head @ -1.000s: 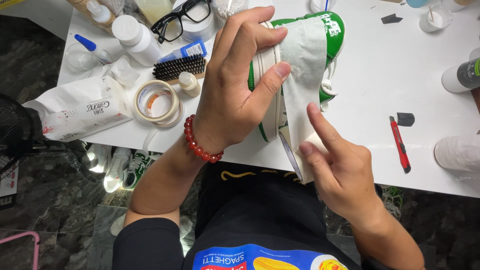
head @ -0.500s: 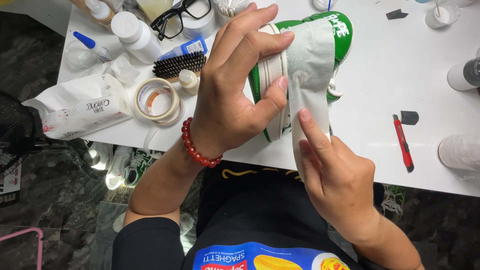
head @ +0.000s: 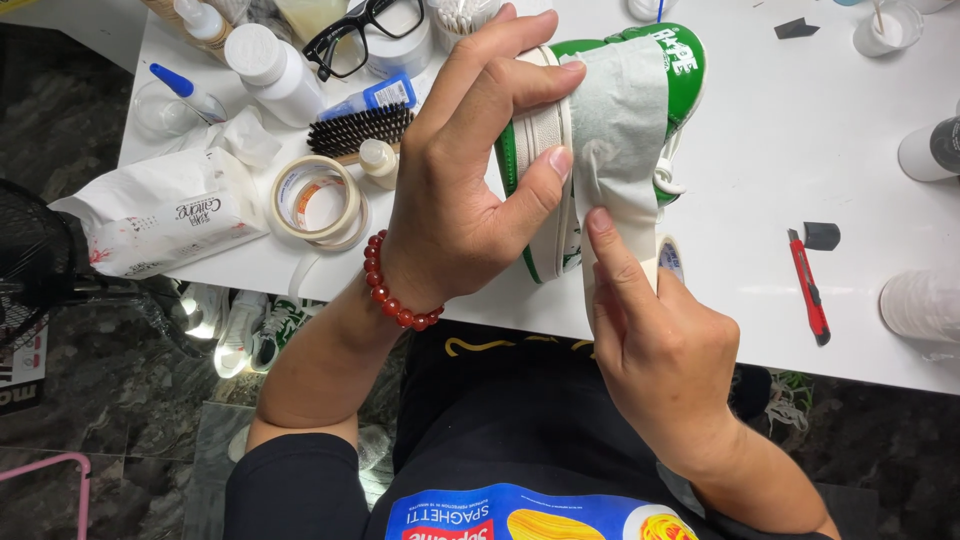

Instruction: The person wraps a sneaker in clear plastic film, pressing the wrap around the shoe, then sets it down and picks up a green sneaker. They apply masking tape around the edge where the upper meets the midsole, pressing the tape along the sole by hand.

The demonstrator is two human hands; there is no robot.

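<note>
Gripping green shoe (head: 680,80); white wipes pack (head: 165,215) left.

I see a soft white wipes pack (head: 165,210) with a dark label lying at the worktop's (head: 780,140) left edge, and a blue-and-white tube (head: 372,97) just above the brush (head: 360,130).

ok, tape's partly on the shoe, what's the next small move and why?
Probably slide the right hand index finger further along the masking tape to press it flat. The left hand grips the green and white sneaker by its sole, the thumb pinning the tape edge, and the strip looks wrinkled and loose near the fingertip.
</note>
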